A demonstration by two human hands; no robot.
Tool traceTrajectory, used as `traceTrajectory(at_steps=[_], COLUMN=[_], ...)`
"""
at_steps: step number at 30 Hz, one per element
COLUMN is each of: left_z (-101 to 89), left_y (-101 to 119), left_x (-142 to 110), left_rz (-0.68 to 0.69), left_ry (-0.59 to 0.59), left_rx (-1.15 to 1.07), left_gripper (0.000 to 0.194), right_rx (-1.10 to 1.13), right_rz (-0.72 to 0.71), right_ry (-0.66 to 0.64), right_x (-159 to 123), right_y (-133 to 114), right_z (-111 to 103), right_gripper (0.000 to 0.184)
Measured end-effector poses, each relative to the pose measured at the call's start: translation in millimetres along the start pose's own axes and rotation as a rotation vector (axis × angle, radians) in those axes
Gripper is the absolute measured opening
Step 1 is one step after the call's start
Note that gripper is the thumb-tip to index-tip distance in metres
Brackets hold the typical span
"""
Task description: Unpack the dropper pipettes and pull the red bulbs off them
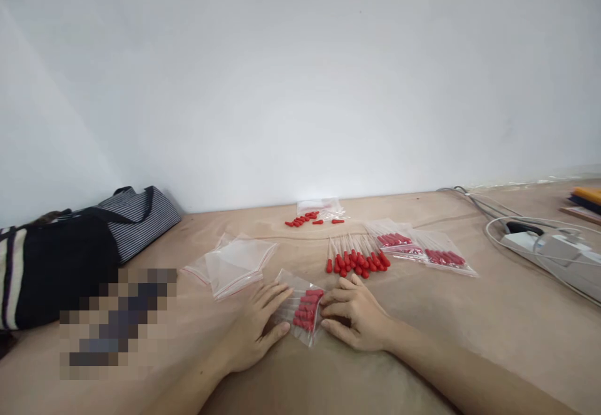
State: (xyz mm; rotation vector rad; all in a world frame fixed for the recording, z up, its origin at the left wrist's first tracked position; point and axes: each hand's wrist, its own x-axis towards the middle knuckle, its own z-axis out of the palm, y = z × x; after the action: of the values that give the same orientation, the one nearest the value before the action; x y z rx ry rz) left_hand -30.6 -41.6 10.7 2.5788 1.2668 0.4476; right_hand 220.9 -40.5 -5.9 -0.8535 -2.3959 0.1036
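A clear zip bag (287, 315) lies flat on the table in front of me, holding several droppers with red rubber bulbs (307, 310). On its left side rests my left hand (260, 321), fingers spread and the thumb apart, touching the plastic. My right hand (354, 315) is at the bag's zip edge, fingers loosely bent with a gap between thumb and forefinger. Just beyond it, a pile of loose red-bulbed droppers (359, 258) has the bulbs pointing towards me. To the left of the pile are flat zip bags (237, 265) with nothing visible in them.
Filled dropper bags (448, 255) lie to the right of the pile. Near the wall are loose red bulbs (300, 219) and another clear bag (319, 206). A striped bag (141, 215) stands at left; a power strip (558, 252) with cables is at right. One patch at left is pixelated.
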Motion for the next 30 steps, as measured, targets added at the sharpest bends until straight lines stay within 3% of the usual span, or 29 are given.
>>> traceTrajectory(at_steps=[9,12,15,22,30], left_z=[0.5,2.5,4.9,8.5,11.6], left_y=[10,9,8,9,3], left_x=[7,8,8,10,9], left_rz=[-0.154,-0.191,-0.173,-0.11,-0.08], left_ry=[0.094,0.11,0.124,0.167,0.188], left_rx=[-0.155,-0.169,-0.169,-0.121,-0.116], left_gripper=[0.032,0.029,0.026,0.021,0.022], right_rx=[0.103,0.207,0.252,0.326,0.319], right_rz=[0.122,0.154,0.202,0.429,0.476], right_ry=[0.056,0.053,0.05,0.09,-0.001], right_x=[2,2,4,9,13], right_y=[-1,0,-3,-18,-21], right_z=[11,9,7,12,8], right_gripper=[0.006,0.025,0.036,0.023,0.023])
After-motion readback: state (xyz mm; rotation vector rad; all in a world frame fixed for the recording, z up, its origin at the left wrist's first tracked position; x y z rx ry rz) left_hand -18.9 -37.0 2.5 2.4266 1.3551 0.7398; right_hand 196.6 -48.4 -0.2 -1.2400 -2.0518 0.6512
